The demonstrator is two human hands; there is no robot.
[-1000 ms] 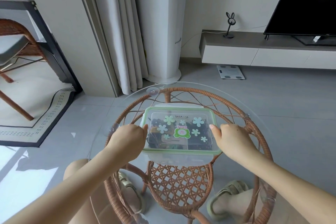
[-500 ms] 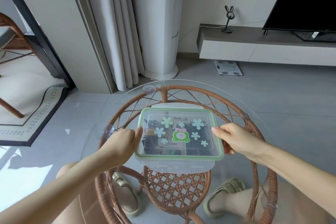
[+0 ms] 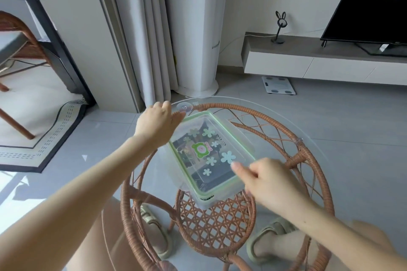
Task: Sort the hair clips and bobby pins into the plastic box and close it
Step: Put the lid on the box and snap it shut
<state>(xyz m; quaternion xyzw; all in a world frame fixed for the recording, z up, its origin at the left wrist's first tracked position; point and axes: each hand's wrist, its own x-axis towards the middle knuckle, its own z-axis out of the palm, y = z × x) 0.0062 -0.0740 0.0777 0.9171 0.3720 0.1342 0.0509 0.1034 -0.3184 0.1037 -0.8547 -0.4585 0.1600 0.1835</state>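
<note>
The clear plastic box (image 3: 211, 156) lies at a slant on the glass table top (image 3: 286, 116), its green-rimmed lid on it, with flower stickers and a green frog sticker. Dark hair clips and pins (image 3: 187, 156) show through the lid. Clear latch flaps stick out along its sides. My left hand (image 3: 157, 124) holds the box's far left end, thumb along the rim. My right hand (image 3: 266, 179) pinches the near right edge, thumb on top of the lid.
The round glass top sits on a rattan frame (image 3: 308, 160) with suction cups (image 3: 184, 106). My slippered feet (image 3: 271, 240) are below it. A curtain and white column stand behind; a TV bench (image 3: 319, 61) is right, a rattan chair and rug left.
The box has turned clockwise from lying crosswise to slanting away from me. My left hand went forward with its end, and my right hand came nearer with the other.
</note>
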